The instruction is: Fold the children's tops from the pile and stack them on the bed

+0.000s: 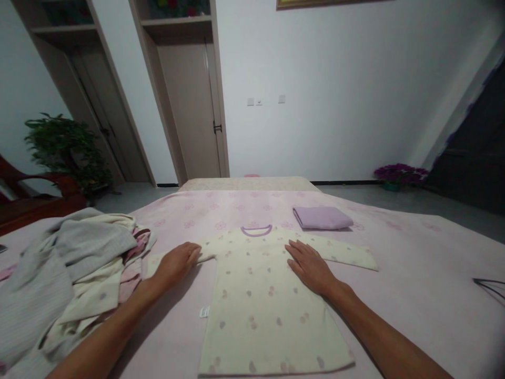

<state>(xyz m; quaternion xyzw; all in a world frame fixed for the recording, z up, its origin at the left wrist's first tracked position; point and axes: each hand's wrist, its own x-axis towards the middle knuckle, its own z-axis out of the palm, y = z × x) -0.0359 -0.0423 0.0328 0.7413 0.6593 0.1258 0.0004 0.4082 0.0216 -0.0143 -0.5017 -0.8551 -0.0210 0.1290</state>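
A cream long-sleeved child's top (pixel 260 295) with small printed shapes and a lilac neckband lies spread flat on the pink flowered bedcover, its collar away from me. My left hand (pixel 179 262) rests on the sleeve at the left, fingers together and laid out flat, the thumb side hidden. On the upper right of the top's body lies my right hand (pixel 310 265), palm down with its fingers stretched out. Neither hand grips the cloth. Beyond the right sleeve sits a folded lilac cloth (pixel 322 217).
A heap of rumpled clothes (pixel 79 263), grey, cream and pink, lies at the left beside my forearm. The pink bedcover (pixel 418 273) stretches to the right, where a thin black looped object (pixel 489 284) lies at the edge. Behind are a door (pixel 189 105), a green plant (pixel 67 147) and purple flowers (pixel 400 172).
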